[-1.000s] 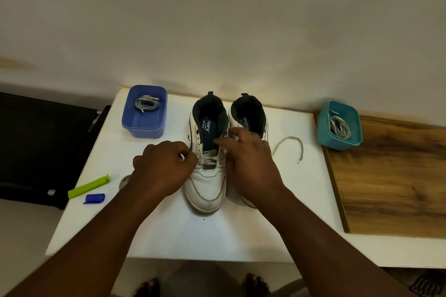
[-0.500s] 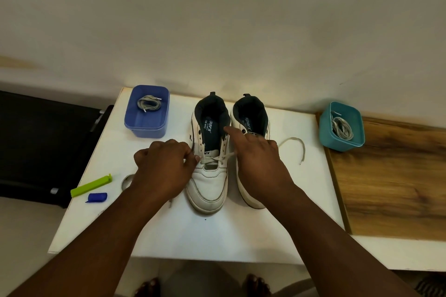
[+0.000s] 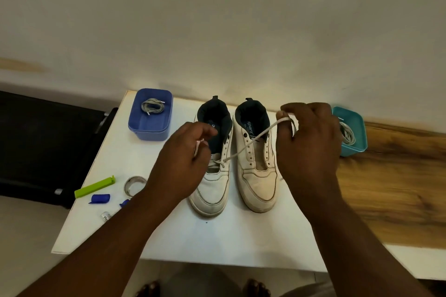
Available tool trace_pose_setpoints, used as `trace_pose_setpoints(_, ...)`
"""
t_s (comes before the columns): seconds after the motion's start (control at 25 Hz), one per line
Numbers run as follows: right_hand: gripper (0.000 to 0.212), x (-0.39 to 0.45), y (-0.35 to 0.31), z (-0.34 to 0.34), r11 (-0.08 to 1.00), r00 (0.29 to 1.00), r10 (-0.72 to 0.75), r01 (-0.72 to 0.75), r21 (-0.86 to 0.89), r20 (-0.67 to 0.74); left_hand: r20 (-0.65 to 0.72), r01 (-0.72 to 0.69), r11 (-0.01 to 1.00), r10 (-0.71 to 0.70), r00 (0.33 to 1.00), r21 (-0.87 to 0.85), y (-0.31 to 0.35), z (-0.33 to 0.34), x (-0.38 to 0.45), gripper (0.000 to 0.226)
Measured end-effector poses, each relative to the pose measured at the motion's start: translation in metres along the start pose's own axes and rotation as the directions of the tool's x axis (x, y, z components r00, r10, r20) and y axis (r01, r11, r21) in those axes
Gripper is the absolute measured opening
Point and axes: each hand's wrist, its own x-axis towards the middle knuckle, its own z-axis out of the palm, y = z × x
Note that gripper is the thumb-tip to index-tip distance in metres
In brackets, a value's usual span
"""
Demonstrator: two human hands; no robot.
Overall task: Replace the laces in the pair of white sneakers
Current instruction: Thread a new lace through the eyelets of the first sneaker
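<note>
Sneakers sit side by side mid-worktop point(image 3: 241, 243), toes toward the person: left sneaker point(image 3: 212, 190) and right sneaker point(image 3: 259, 176), touching at the heels. White lace point(image 3: 251, 143) is threaded through the lowest eyelets of the left sneaker and runs taut up and across the right sneaker's open tongue. Right hand point(image 3: 311, 142) is raised just right of the right sneaker, fingers pinched on that lace end, with a loop hanging by the thumb. Left hand point(image 3: 185, 159) hovers over the left sneaker's left side, fingers closed on the lace's other end. The right sneaker has bare eyelets, no lace in them. Beyond the left sneaker, to its left, a blue tub point(image 3: 150, 116) holds a coiled grey lace point(image 3: 152, 108). Right of the right sneaker, partly behind the right hand, a teal tub point(image 3: 354, 132) holds more laces. Left of the left sneaker lie a green clip point(image 3: 95, 187), a blue cap point(image 3: 100, 198) and a tape roll point(image 3: 134, 184).
</note>
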Motion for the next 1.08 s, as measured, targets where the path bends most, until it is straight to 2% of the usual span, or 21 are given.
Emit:
trace_pose_setpoints(0.04,0.023,-0.002,-0.005,0.002,0.986,0.998,0.061,-0.058,0.157,-0.016,0.053,-0.056,0.995,0.061,0.997,-0.083,0.006,0.001,-0.002,0.038)
trace_pose_setpoints(0.12,0.027,-0.005,-0.014,0.003,0.886,0.993,0.107,-0.115,0.449,0.043,0.165,-0.114,0.963,0.156,0.974,-0.243,0.014,0.006,-0.008,0.043)
trace_pose_setpoints(0.2,0.015,-0.010,-0.026,0.003,0.744,0.996,-0.008,-0.054,0.666,0.090,0.257,0.000,0.934,0.099,0.961,-0.357,0.023,0.010,-0.014,0.038)
trace_pose_setpoints(0.24,0.010,-0.016,-0.031,0.003,0.708,0.989,-0.114,0.016,0.706,0.091,0.303,0.134,0.890,0.005,0.953,-0.436,0.027,0.011,-0.014,0.044)
trace_pose_setpoints(0.28,0.008,-0.021,-0.036,0.005,0.694,0.968,-0.235,0.106,0.712,0.085,0.356,0.312,0.797,-0.131,0.925,-0.517,0.031,0.009,-0.012,0.059)
trace_pose_setpoints(0.32,0.008,-0.025,-0.039,0.007,0.672,0.926,-0.368,0.200,0.714,0.087,0.438,0.491,0.637,-0.255,0.862,-0.594,0.033,0.005,-0.009,0.068)
trace_pose_setpoints(0.36,0.009,-0.029,-0.041,0.009,0.632,0.861,-0.496,0.269,0.727,0.113,0.535,0.617,0.449,-0.309,0.786,-0.647,0.032,0.000,-0.006,0.073)
trace_pose_setpoints(0.4,0.012,-0.032,-0.043,0.011,0.590,0.781,-0.602,0.298,0.750,0.164,0.594,0.672,0.313,-0.315,0.740,-0.671,0.030,-0.005,-0.003,0.075)
trace_pose_setpoints(0.44,0.014,-0.035,-0.043,0.013,0.564,0.697,-0.680,0.298,0.770,0.228,0.601,0.683,0.272,-0.330,0.728,-0.677,0.029,-0.009,-0.002,0.071)
trace_pose_setpoints(0.48,0.017,-0.037,-0.042,0.014,0.561,0.626,-0.721,0.277,0.780,0.296,0.559,0.668,0.290,-0.379,0.737,-0.685,0.029,-0.011,-0.001,0.061)
trace_pose_setpoints(0.56,0.026,-0.036,-0.034,0.015,0.629,0.538,-0.706,0.178,0.756,0.461,0.393,0.609,0.300,-0.544,0.742,-0.734,0.026,-0.009,0.001,0.039)
trace_pose_setpoints(0.64,0.034,-0.034,-0.023,0.016,0.733,0.503,-0.610,0.062,0.678,0.613,0.259,0.525,0.227,-0.671,0.695,-0.820,0.020,-0.008,0.007,0.030)
trace_pose_setpoints(0.68,0.036,-0.033,-0.019,0.017,0.773,0.529,-0.541,0.007,0.635,0.654,0.204,0.475,0.211,-0.704,0.680,-0.854,0.018,-0.010,0.011,0.030)
trace_pose_setpoints(0.72,0.036,-0.033,-0.018,0.020,0.801,0.579,-0.460,-0.057,0.596,0.673,0.163,0.445,0.220,-0.720,0.674,-0.868,0.017,-0.012,0.013,0.031)
trace_pose_setpoints(0.76,0.033,-0.033,-0.018,0.022,0.817,0.642,-0.369,-0.120,0.564,0.672,0.119,0.444,0.290,-0.712,0.692,-0.848,0.017,-0.013,0.013,0.033)
trace_pose_setpoints(0.84,0.020,-0.035,-0.025,0.027,0.790,0.757,-0.204,-0.247,0.561,0.620,0.067,0.482,0.597,-0.582,0.811,-0.641,0.026,-0.010,0.004,0.036)
trace_pose_setpoints(0.88,0.018,-0.037,-0.030,0.029,0.744,0.773,-0.165,-0.311,0.592,0.613,0.097,0.464,0.743,-0.481,0.871,-0.483,0.031,-0.006,-0.004,0.033)
trace_pose_setpoints(0.92,0.020,-0.039,-0.035,0.030,0.697,0.771,-0.156,-0.357,0.622,0.617,0.164,0.419,0.840,-0.386,0.908,-0.345,0.038,0.002,-0.012,0.028)
trace_pose_setpoints(1.0,0.016,-0.041,-0.039,0.034,0.691,0.754,-0.185,-0.356,0.629,0.630,0.288,0.355,0.915,-0.294,0.911,-0.191,0.043,0.016,-0.023,0.023)
trace_pose_setpoints(1.08,0.016,-0.044,-0.040,0.037,0.697,0.735,-0.203,-0.356,0.622,0.648,0.314,0.373,0.915,-0.313,0.896,-0.155,0.044,0.024,-0.025,0.028)
